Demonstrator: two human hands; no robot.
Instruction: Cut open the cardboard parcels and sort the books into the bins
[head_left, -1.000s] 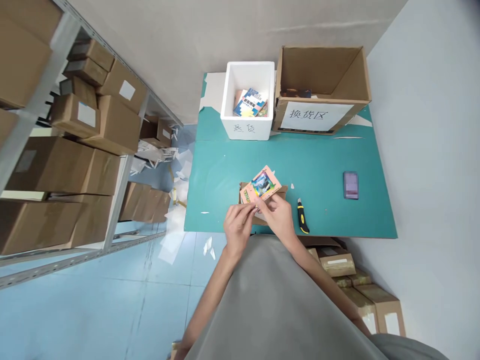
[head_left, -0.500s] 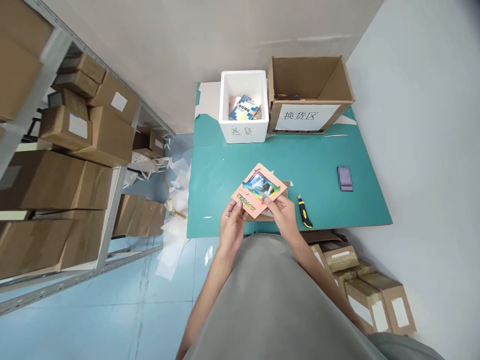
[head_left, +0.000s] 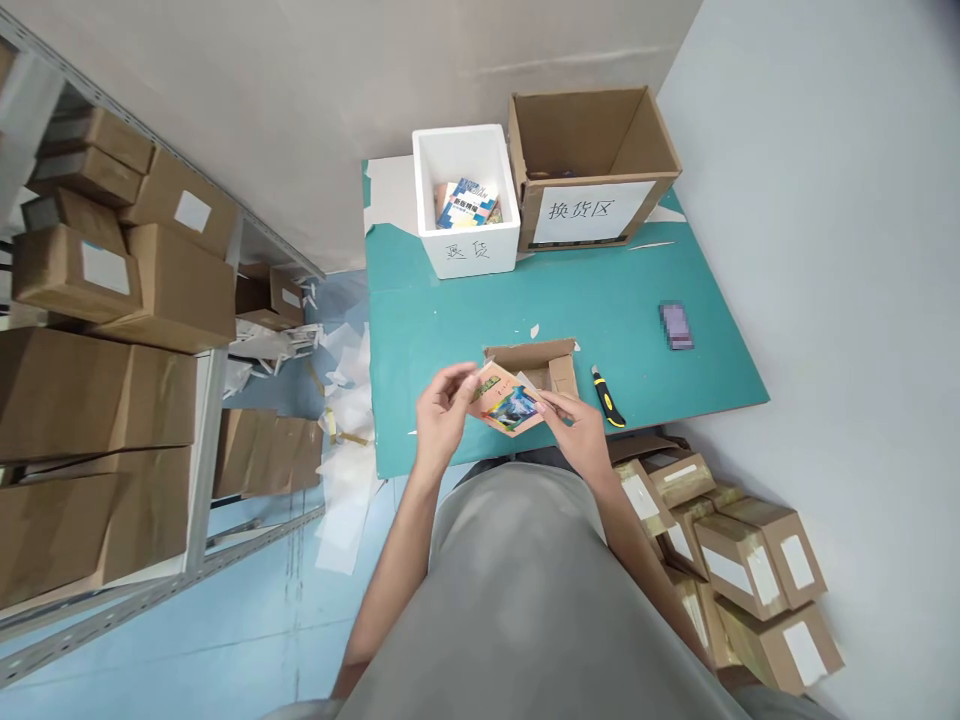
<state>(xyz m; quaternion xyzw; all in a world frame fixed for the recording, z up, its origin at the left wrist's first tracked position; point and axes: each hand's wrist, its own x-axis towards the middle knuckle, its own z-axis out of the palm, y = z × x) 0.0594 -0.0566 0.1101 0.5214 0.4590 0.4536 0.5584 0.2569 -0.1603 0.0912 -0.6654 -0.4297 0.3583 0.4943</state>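
Observation:
A pinkish-orange booklet (head_left: 511,402) with a bright picture on its cover is held tilted above a small cardboard box. My left hand (head_left: 444,410) has its thumb and fingers at the booklet's left corner. With thumb and fingers closed, my right hand (head_left: 576,430) grips the right edge. Behind the booklet, the small cardboard box (head_left: 564,372) stands open at the table's near edge, partly covered by the booklet and my hands. A black and yellow utility knife (head_left: 608,398) lies just right of that box.
On the green table (head_left: 450,310), a white foam box (head_left: 480,255) holding booklets stands beside a large open cardboard box (head_left: 637,190) at the back. A blurred purple object (head_left: 676,326) lies at right. Shelves of cartons (head_left: 176,290) rise left; more cartons (head_left: 742,560) are stacked at lower right.
The booklet has turned round in my hands, so its title now sits at the upper left. More of the small box shows behind it. The view has shifted slightly.

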